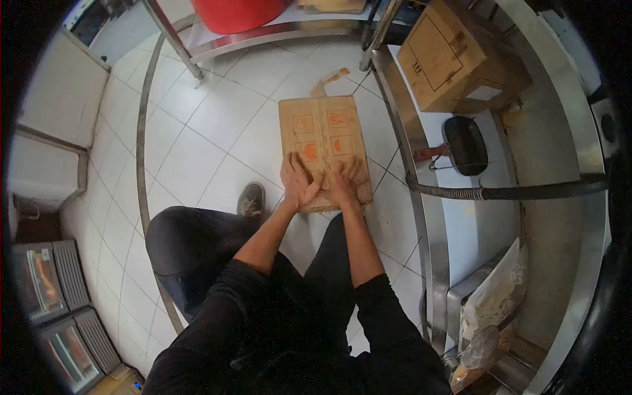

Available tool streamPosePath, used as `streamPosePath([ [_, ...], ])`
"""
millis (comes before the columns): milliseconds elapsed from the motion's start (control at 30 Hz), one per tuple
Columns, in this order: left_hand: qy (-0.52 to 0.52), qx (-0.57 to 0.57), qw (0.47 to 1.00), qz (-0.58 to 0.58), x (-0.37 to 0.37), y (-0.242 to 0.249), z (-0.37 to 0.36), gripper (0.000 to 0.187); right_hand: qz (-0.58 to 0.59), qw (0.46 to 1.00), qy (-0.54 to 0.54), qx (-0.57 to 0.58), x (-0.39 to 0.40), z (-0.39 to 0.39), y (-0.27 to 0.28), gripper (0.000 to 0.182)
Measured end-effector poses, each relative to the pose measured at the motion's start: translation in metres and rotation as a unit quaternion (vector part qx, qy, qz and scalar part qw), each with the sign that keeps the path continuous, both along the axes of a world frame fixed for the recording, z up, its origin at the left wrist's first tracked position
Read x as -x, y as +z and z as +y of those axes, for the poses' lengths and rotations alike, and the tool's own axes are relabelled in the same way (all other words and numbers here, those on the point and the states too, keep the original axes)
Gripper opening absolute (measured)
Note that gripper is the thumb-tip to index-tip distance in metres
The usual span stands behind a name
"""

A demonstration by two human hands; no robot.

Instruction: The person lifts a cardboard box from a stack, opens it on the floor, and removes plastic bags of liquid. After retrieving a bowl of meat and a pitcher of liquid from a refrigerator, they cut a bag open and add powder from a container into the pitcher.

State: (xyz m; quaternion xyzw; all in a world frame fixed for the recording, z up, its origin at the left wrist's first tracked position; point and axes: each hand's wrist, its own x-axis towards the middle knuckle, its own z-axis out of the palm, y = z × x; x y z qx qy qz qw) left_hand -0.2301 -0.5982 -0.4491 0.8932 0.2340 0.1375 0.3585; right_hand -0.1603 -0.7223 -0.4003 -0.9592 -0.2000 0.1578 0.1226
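Observation:
A brown cardboard box [319, 122] with orange printed symbols stands on the white tiled floor in front of me. A seam runs down the middle of its top, and a loose strip of tape [330, 80] sticks out past its far edge. My left hand [301, 184] lies on the box left of the seam, its fingers spread. Just right of the seam, my right hand [345, 183] rests on the near part of the box with its fingers apart. Neither hand is wrapped round anything.
At the right, a metal shelf [411, 141] holds another cardboard box [444, 59], a dark pan [466, 146] and plastic bags [494, 296]. A hose [507, 191] crosses it. A red container [237, 14] is at the top; a cable [140, 141] curves along the left floor.

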Motion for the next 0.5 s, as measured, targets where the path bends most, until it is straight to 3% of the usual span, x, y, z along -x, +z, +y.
streamPosePath([
  [100,0.031,-0.049,0.997,0.059,-0.001,0.021,-0.013,0.094,-0.01,0.998,0.065,-0.017,-0.003,0.001,0.002,0.056],
  [200,0.056,-0.049,0.997,0.026,-0.004,0.024,-0.014,0.086,-0.014,0.999,-0.01,-0.043,0.006,0.012,-0.019,0.044],
  [300,0.117,0.021,0.99,-0.079,-0.001,0.007,-0.007,0.076,0.039,0.979,-0.177,-0.095,0.012,0.037,-0.049,0.048],
  [333,0.14,0.053,0.984,-0.097,0.001,0.005,-0.003,0.073,0.041,0.98,-0.183,-0.07,0.012,0.042,-0.05,0.049],
  [400,0.194,0.099,0.971,-0.1,0.006,0.008,0.005,0.07,0.045,0.98,-0.194,-0.022,0.017,0.054,-0.02,0.052],
  [500,0.255,0.144,0.954,-0.06,0.0,0.02,0.027,0.072,0.147,0.961,-0.229,-0.049,0.015,0.052,0.043,0.067],
])
